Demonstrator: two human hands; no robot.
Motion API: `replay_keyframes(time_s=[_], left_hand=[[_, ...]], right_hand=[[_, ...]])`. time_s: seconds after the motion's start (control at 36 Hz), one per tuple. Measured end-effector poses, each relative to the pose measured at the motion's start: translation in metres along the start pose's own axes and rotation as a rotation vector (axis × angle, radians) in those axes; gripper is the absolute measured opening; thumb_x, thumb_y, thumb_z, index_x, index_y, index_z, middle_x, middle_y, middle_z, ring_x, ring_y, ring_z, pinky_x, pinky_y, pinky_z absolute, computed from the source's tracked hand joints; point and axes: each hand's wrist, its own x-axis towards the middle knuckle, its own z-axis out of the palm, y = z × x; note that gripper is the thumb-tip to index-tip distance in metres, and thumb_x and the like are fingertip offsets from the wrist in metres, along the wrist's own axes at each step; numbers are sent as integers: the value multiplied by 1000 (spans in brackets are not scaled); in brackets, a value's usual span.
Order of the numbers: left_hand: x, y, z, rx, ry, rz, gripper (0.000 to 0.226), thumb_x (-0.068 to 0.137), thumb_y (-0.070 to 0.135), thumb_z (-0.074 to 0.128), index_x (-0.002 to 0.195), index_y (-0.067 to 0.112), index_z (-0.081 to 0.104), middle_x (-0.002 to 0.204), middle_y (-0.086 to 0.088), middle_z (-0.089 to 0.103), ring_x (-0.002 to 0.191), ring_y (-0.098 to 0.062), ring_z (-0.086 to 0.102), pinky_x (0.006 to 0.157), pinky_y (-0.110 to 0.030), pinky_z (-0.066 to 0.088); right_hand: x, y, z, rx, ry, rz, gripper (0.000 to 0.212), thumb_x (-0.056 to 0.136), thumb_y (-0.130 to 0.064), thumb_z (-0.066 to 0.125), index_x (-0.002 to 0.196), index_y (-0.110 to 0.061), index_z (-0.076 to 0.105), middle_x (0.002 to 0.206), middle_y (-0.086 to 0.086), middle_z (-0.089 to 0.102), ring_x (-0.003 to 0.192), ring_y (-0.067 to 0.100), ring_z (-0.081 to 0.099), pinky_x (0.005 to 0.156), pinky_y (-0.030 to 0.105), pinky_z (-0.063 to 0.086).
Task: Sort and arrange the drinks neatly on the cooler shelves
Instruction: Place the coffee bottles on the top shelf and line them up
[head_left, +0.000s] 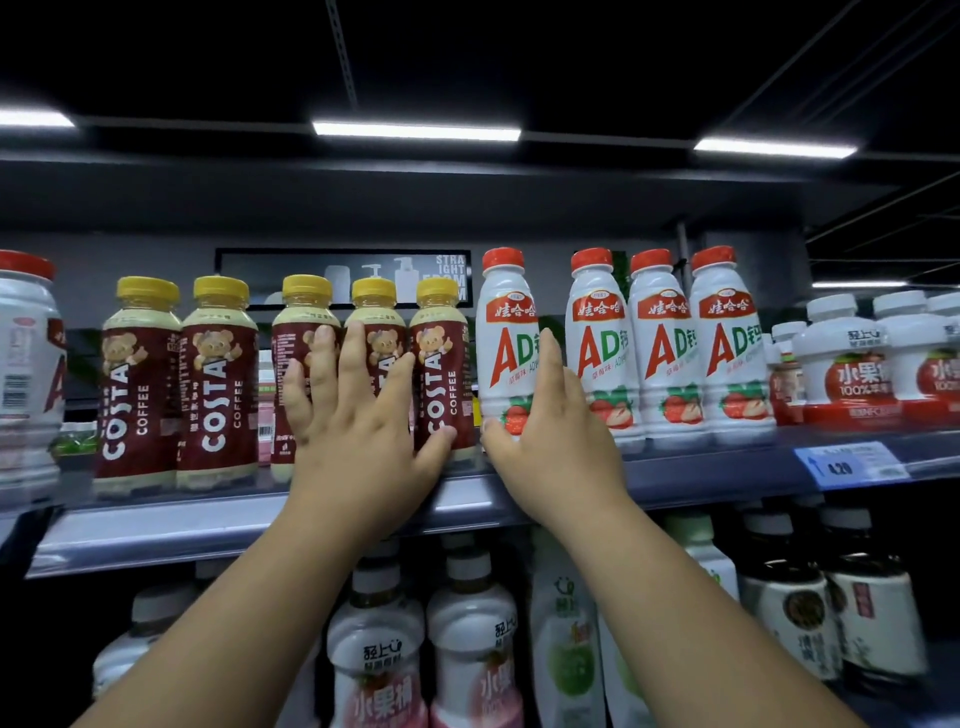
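**Top shelf nearly sorted, one gap left**

Top shelf (218, 525) looks mostly done: Costa bottles (137, 384) grouped left, AD bottles (670, 348) grouped right, all upright and facing out. Left hand (353, 415) is spread flat against the three right-most Costas, not gripping, thumb on the last one. Right hand (550, 431) is wrapped round the base of the leftmost AD bottle (506, 338), which stands a bit apart from its three mates. I'd guess closing that gap is what's left up here. Lower shelf bottles (472, 639) look mixed, probably untouched.
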Motion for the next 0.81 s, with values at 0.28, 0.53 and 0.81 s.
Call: replay_keyframes(time_s=[0.28, 0.53, 0.81], left_hand=[[-1, -1, 0, -2, -26, 5, 82, 80, 74, 30, 151, 35, 29, 165, -8, -14, 149, -27, -22, 117, -47, -16], [-1, -2, -1, -17, -24, 9, 80, 79, 72, 33, 150, 34, 33, 165, -8, -9, 151, -28, -16, 119, -50, -11], [-1, -3, 1, -8, -24, 11, 76, 82, 71, 37, 148, 34, 34, 166, -8, -9, 151, -28, -16, 119, -51, -11]], right_hand=[[-5, 2, 3, -13, 107, 1, 93, 90, -48, 68, 154, -26, 3, 142, 5, 31, 120, 27, 49, 95, 40, 46], [-7, 4, 10, -147, 278, 64, 81, 88, -51, 65, 150, -23, 20, 142, 1, 46, 124, 23, 49, 107, 47, 29], [-6, 6, 13, -196, 301, 69, 85, 87, -60, 60, 152, -23, 17, 146, 2, 42, 128, 27, 35, 102, 43, 19]])
